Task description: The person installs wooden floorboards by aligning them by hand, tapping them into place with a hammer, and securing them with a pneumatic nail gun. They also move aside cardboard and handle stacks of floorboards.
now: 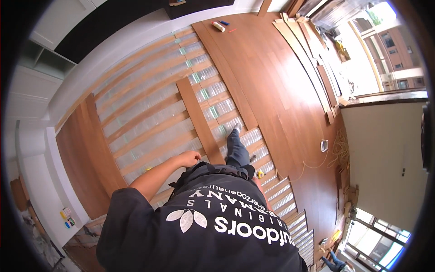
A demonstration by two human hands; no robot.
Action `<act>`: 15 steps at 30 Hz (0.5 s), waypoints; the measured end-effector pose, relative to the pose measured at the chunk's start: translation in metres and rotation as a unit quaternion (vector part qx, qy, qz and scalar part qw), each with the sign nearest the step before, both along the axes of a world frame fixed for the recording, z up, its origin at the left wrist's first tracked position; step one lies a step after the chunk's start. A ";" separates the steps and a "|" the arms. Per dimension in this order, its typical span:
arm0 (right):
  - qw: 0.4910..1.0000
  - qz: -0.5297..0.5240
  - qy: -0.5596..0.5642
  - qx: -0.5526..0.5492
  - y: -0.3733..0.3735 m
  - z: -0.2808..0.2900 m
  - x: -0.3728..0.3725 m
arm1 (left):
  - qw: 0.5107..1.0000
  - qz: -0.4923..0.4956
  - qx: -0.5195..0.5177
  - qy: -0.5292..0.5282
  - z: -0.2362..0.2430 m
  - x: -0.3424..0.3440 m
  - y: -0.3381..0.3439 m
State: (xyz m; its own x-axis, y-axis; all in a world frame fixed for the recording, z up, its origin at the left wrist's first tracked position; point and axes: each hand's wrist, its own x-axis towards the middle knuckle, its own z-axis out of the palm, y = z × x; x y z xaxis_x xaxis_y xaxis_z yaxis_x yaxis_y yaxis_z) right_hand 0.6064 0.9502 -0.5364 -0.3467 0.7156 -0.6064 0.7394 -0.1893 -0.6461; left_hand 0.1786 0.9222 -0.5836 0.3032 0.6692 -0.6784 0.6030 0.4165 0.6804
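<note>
My left hand (189, 158) is beside my waist with its fingers curled closed; whatever it may hold is hidden. Nearest to it, a loose brown floorboard (199, 119) lies across the wooden battens (149, 131). Only a strip of skin from my right arm shows past the black shirt, and I cannot make out the fingers of my right hand (257, 181). Just beyond that strip is a small yellow tape measure (260, 174); whether they touch is unclear. One leg in jeans stretches forward, its grey-socked foot (238, 127) at the edge of the laid boards.
Silvery insulation (158, 115) fills gaps between battens. Laid flooring (272, 77) spreads to the right; another laid section (84, 154) is at left. Loose planks (303, 59) lie by the window. A coiled cord (340, 149), a glue bottle (218, 26) and another person (337, 263) are farther off.
</note>
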 end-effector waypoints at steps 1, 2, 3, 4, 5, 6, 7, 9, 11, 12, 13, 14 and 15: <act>1.000 -0.006 -0.017 0.010 0.039 -0.010 0.006 | 1.000 0.010 -0.009 -0.015 -0.002 0.006 0.019; 1.000 0.000 -0.001 0.009 0.091 -0.034 0.030 | 1.000 0.016 -0.009 -0.023 0.006 0.026 0.065; 1.000 0.000 0.008 0.014 0.146 -0.060 0.067 | 0.999 0.013 -0.003 -0.036 0.017 0.053 0.120; 0.999 0.034 0.032 0.028 0.188 -0.067 0.022 | 0.997 0.074 -0.009 0.006 0.015 0.029 0.127; 0.994 0.109 0.008 -0.011 0.229 -0.044 0.027 | 0.987 0.153 0.039 0.028 0.016 0.045 0.115; 0.989 0.138 -0.034 -0.031 0.272 -0.024 0.015 | 0.977 0.167 0.123 0.054 0.026 0.045 0.141; 0.978 0.173 -0.091 -0.066 0.301 0.000 0.021 | 0.961 0.188 0.191 0.068 0.039 0.063 0.156; 0.955 0.262 -0.090 -0.109 0.373 0.025 0.036 | 0.938 0.238 0.219 0.120 0.062 0.082 0.226; 0.939 0.321 -0.048 -0.110 0.448 0.013 0.044 | 0.928 0.274 0.221 0.125 0.062 0.093 0.286; 0.939 0.313 -0.073 -0.125 0.481 0.021 0.026 | 0.927 0.314 0.173 0.115 0.069 0.099 0.311; 0.937 0.320 -0.080 -0.120 0.515 0.004 0.034 | 0.923 0.323 0.176 0.110 0.076 0.104 0.351; 0.943 0.310 -0.057 -0.105 0.546 -0.018 0.042 | 0.942 0.300 0.136 0.063 0.083 0.107 0.390; 0.949 0.300 -0.036 -0.092 0.573 -0.045 0.061 | 0.957 0.274 0.094 0.011 0.090 0.110 0.425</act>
State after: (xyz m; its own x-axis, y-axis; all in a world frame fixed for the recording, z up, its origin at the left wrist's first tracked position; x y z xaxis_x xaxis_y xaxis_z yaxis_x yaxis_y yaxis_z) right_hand 0.6672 1.5236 -0.5817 -0.6115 0.2824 -0.7391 0.7904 0.1751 -0.5870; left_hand 0.2889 1.3467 -0.4935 -0.1415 0.8346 -0.5324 0.3448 0.5457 0.7638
